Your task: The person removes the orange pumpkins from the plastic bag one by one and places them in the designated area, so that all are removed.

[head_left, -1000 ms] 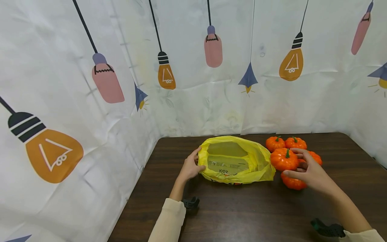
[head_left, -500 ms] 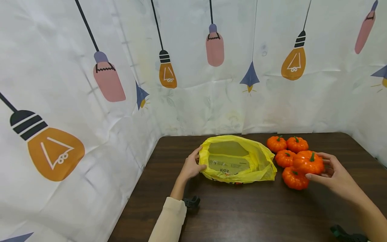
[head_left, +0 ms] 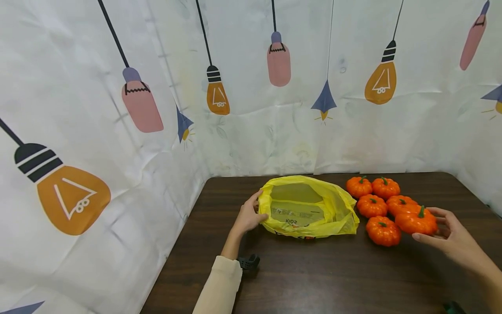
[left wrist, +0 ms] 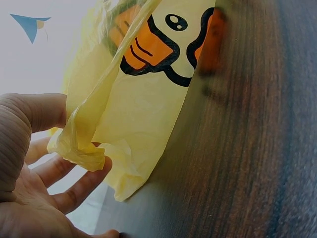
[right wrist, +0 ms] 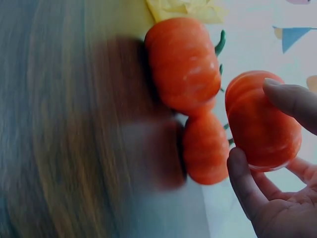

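Observation:
A yellow plastic bag lies on the table with its mouth spread toward me. My left hand grips the bag's left rim; in the left wrist view, thumb and fingers curl about the gathered yellow edge, above a printed cartoon face. Out to the right, my right hand holds a small orange pumpkin with a green stem, thumb and fingers round its side. The right wrist view shows this held pumpkin raised clear of the tabletop, its stem hidden there.
Several like pumpkins stand clustered between the bag and my right hand. The dark wooden table reaches back to a white curtain printed with lamps, which also hangs along the left side. A dark band sits at my left wrist.
My right hand has carried its pumpkin from beside the bag rightward and toward me, uncovering the pumpkins behind. The left hand stays on the bag's rim.

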Available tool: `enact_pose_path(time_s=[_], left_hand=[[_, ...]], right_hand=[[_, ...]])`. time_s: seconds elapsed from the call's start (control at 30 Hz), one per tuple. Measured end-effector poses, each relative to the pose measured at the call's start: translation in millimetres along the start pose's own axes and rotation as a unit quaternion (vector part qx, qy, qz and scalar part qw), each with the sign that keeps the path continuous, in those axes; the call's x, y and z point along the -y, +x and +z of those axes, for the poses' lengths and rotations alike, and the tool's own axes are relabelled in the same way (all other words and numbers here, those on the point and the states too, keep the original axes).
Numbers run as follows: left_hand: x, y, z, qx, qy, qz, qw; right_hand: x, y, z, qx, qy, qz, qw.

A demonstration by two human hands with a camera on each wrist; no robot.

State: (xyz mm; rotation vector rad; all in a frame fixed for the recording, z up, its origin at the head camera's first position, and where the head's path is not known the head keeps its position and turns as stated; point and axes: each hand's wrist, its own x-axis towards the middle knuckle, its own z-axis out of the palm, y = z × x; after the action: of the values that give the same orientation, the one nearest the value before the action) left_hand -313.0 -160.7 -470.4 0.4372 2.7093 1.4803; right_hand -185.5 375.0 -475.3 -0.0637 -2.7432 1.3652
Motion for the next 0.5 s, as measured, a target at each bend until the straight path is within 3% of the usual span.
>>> enact_pose_path(time_s=[0.17, 0.5], left_hand=[[0.0, 0.8, -0.3, 0.0, 0.0, 0.0, 1.0], [0.5, 0.7, -0.1, -0.002, 0.005, -0.001, 1.0]], right_hand=[[-9.0, 1.6, -6.1, 0.003, -0.011, 0.001, 0.9999], [-16.8, 7.2, -12.6, 0.058, -0.049, 0.025, 0.9968]])
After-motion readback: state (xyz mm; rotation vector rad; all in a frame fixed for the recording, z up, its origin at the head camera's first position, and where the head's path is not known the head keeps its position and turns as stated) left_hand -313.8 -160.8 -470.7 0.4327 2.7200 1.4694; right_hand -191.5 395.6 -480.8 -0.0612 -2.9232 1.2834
